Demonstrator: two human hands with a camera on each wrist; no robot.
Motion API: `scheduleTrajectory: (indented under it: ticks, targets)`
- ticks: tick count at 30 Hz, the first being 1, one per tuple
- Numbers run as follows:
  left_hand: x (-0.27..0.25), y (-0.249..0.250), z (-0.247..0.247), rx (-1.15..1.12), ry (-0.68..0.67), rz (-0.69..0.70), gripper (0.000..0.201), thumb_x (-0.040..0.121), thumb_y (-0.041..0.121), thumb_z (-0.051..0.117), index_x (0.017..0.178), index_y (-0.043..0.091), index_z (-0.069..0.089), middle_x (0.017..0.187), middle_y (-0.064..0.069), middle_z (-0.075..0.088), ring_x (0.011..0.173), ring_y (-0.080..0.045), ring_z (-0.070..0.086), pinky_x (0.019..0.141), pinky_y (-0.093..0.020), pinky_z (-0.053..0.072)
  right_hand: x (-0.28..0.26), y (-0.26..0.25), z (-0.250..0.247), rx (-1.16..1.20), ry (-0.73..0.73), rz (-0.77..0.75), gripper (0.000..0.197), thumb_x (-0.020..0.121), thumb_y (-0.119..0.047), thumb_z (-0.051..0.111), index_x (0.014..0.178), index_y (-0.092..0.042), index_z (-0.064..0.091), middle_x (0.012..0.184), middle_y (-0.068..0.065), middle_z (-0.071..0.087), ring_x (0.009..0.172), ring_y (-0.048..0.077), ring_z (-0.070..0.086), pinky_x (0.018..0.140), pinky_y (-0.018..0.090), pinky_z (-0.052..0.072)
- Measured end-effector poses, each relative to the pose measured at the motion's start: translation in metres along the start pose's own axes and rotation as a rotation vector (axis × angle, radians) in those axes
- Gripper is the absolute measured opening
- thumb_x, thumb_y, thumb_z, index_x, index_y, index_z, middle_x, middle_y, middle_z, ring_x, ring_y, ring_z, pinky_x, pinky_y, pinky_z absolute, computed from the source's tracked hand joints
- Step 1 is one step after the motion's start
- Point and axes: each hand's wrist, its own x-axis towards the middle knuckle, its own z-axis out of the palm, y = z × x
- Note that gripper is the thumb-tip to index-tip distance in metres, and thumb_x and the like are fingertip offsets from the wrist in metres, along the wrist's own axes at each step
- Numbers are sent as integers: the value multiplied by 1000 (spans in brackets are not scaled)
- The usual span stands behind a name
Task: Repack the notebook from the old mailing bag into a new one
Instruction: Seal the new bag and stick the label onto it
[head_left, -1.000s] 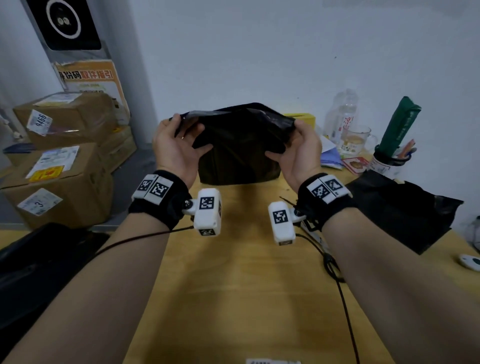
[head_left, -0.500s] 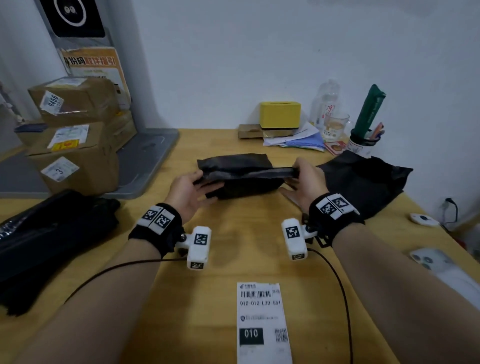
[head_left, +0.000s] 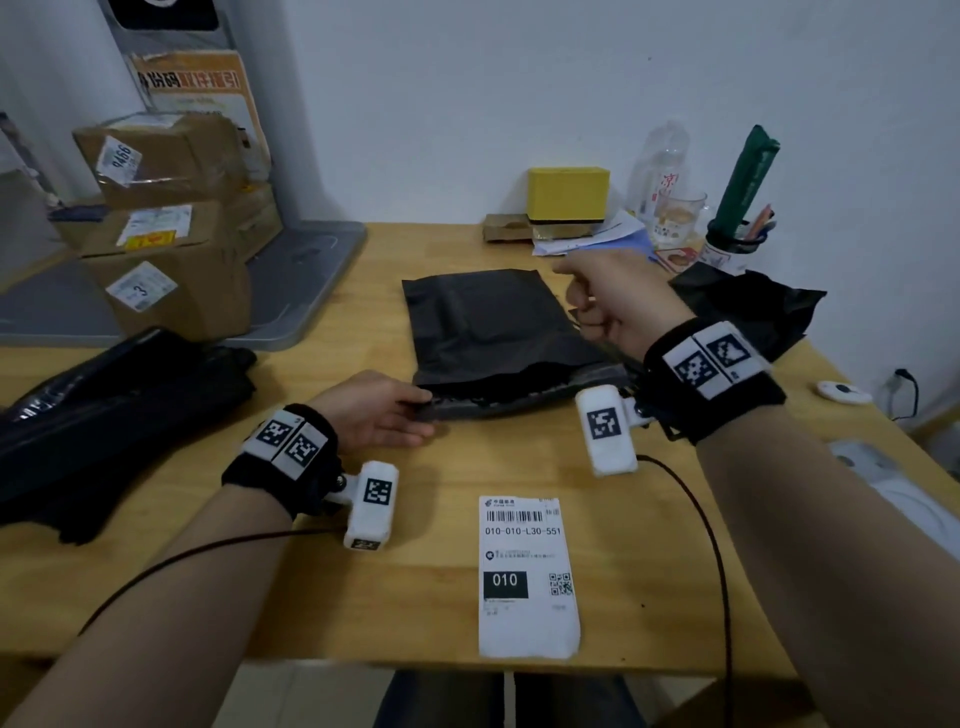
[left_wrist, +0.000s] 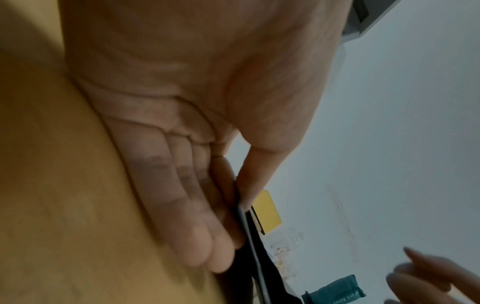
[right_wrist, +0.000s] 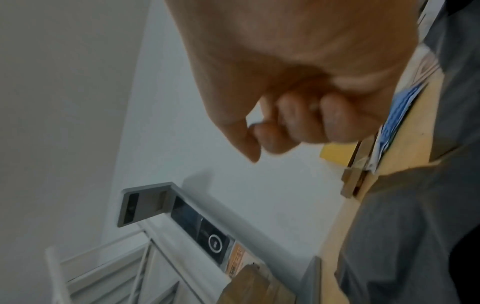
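A black mailing bag (head_left: 483, 322) lies flat on the wooden table (head_left: 291, 582), its open mouth facing me. A flat rectangular bulge shows inside it, but no notebook is visible. My left hand (head_left: 423, 415) pinches the mouth's near-left corner; in the left wrist view the thumb and fingers (left_wrist: 228, 207) clamp the bag's thin edge (left_wrist: 249, 236). My right hand (head_left: 582, 306) hovers over the bag's right side, fingers curled into the palm and holding nothing, as the right wrist view also shows (right_wrist: 265, 139). A second, crumpled black bag (head_left: 748, 306) lies at the right.
A white shipping label (head_left: 527, 571) lies near the front edge. A pile of black bags (head_left: 104, 410) sits at the left, with cardboard boxes (head_left: 166, 249) behind it. A yellow box (head_left: 569, 195), bottle, glass and pen cup (head_left: 732, 249) line the back wall. A phone (head_left: 883, 483) lies at the right edge.
The bag, held up by both hands a second ago, has come down flat on the table. My right hand has let go and lifted above it. My left hand keeps the corner.
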Motion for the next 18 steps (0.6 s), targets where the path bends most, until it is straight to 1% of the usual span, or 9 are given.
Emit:
scheduleTrajectory:
  ticks: [2,3,5,7,8,9,11,15,18]
  targets:
    - [-1,1,2,-13,23,-10,28,94,11,64,118,-4,59,103,-21,73,72,-22,74,56,-27,61,-5,4,16,-9,-156,31,20,95,-27,64,82,-15,55,63,6,61,46,19,44,49,28,41]
    - [-2,0,3,-10,29,-13,29,93,10,65,118,-4,58,103,-22,72,69,-21,74,54,-27,60,-5,8,24,10,-241,56,22,96,-30,64,83,-14,58,72,9,67,51,22,53,55,32,49]
    - [-2,0,3,12,31,-13,31,92,11,68,117,-4,59,99,-21,73,66,-19,73,52,-25,59,-2,21,38,53,-402,122,24,98,-32,62,95,-9,65,92,14,75,70,28,68,74,41,61]
    - [-3,-1,1,32,25,-13,30,89,11,71,114,-4,62,89,-18,73,63,-17,72,52,-23,58,5,36,47,82,-497,182,28,100,-32,60,107,-6,67,109,17,76,93,34,73,92,46,59]
    - [-3,-2,0,42,13,-10,30,89,11,72,113,-4,63,84,-17,73,62,-16,71,52,-22,58,7,43,50,93,-522,210,29,100,-31,60,111,-5,67,113,17,75,101,36,72,96,48,57]
    - [-3,-3,-2,52,-5,-5,30,88,11,72,113,-3,65,80,-16,73,62,-14,71,52,-20,57,9,50,52,100,-540,235,29,101,-31,59,113,-5,66,116,17,74,106,37,71,98,48,55]
    - [0,-6,-7,63,-43,12,28,87,11,72,112,-2,66,75,-13,73,62,-13,71,53,-18,57,13,64,53,93,-561,276,30,101,-31,58,115,-6,66,118,16,74,110,37,70,98,48,55]
    - [7,-3,-11,120,-126,38,21,79,17,76,96,7,69,66,-6,68,54,-8,63,50,-14,53,18,82,49,145,-535,331,29,101,-29,58,118,-6,65,118,16,74,101,37,73,85,43,61]
    - [11,2,-8,161,-151,55,9,86,16,72,83,10,67,61,-3,64,45,-3,55,43,-10,46,21,87,45,196,-543,359,28,101,-29,58,116,-6,66,115,17,75,97,37,73,83,44,62]
